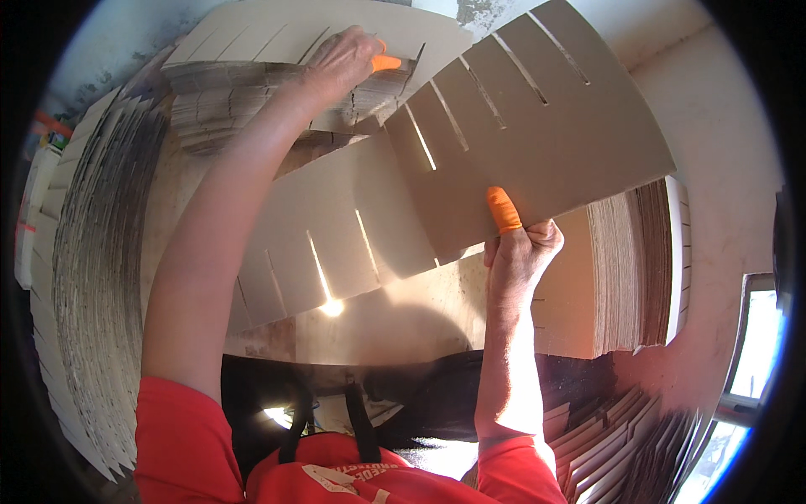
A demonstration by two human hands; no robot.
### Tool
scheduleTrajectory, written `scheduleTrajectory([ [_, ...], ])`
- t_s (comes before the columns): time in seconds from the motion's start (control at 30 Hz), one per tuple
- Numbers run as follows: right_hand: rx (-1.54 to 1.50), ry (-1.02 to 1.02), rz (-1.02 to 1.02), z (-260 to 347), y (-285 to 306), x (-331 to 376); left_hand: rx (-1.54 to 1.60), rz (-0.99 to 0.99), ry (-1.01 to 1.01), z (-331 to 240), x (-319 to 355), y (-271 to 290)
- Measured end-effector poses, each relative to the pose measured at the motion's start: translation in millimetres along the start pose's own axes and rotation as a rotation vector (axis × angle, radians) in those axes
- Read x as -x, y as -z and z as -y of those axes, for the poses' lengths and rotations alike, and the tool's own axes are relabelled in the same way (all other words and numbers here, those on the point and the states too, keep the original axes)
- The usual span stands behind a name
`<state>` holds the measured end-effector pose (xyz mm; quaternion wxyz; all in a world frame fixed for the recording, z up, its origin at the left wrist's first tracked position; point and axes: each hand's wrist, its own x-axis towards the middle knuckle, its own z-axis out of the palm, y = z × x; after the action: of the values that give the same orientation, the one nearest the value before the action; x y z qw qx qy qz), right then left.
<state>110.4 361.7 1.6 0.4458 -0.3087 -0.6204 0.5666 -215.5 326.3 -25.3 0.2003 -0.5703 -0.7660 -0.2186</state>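
Note:
My right hand [520, 248] pinches the near edge of a brown slotted cardboard sheet [558, 126], its orange-capped thumb on the face and the other fingers at the edge. A paler slotted panel [336, 185] adjoins it at lower left, its slots opening the opposite way. Whether the two are separate pieces or one folded sheet I cannot tell. My left hand [344, 60] reaches to the far stack, with bent fingers closed at the pale slotted top sheet [256, 38]. Two orange finger covers show there; the other fingertips are hidden.
Below that top sheet lies a layered cardboard pile [227, 105]. A tall cardboard stack [101, 227] lines the left side; another stack [625, 269] stands at right. More cardboard pieces [613, 441] lean at lower right. Sunlight falls on the work table [403, 328], with a window [756, 344] at far right.

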Motion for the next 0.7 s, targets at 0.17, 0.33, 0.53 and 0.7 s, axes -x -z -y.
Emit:
scheduleTrajectory([
  [0.17,0.038,0.097,-0.014,-8.8,4.2,-1.8,-0.211,-0.101,-0.195,-10.4,-7.2,15.2],
  [0.33,0.008,0.098,-0.024,-5.3,3.3,-0.3,-0.499,0.036,-0.245,-28.6,1.1,13.9],
  [0.53,-0.017,0.138,-0.036,-8.3,5.4,-1.9,-0.541,0.261,-0.254,-55.0,21.6,16.4],
  [0.7,0.027,0.137,-0.038,-5.7,2.6,-1.4,-0.484,0.155,-0.207,-46.7,32.4,12.4],
])
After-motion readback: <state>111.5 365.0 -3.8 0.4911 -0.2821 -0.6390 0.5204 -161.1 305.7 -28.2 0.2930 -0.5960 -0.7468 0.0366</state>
